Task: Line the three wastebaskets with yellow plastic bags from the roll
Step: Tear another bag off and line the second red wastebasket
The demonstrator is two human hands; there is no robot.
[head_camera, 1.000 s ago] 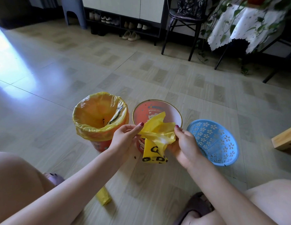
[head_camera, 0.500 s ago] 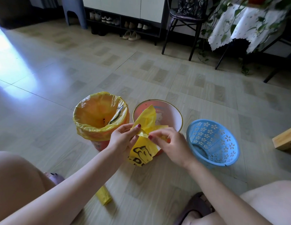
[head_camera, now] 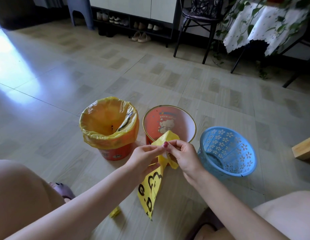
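Three wastebaskets stand in a row on the floor. The left orange one (head_camera: 116, 151) is lined with a yellow bag (head_camera: 108, 125) folded over its rim. The middle orange one (head_camera: 190, 123), with a cartoon cat inside, is bare. The blue lattice one (head_camera: 228, 149) on the right is bare too. In front of the middle basket, my left hand (head_camera: 143, 158) and my right hand (head_camera: 184, 156) pinch the top of a yellow plastic bag (head_camera: 151, 189) with black print, which hangs down unfolded. The yellow roll (head_camera: 115, 212) lies on the floor under my left forearm, partly hidden.
My knees frame the bottom corners, with slippers (head_camera: 62, 191) beside them. A wooden block (head_camera: 304, 149) sits at the right edge. Farther back are a black chair (head_camera: 202, 19), a cloth-covered plant table (head_camera: 265, 26), a shoe rack (head_camera: 133, 23) and a grey stool (head_camera: 79, 11).
The hands have come together and closer to me, and the bunched bag has dropped open, so it hangs longer with its print showing.
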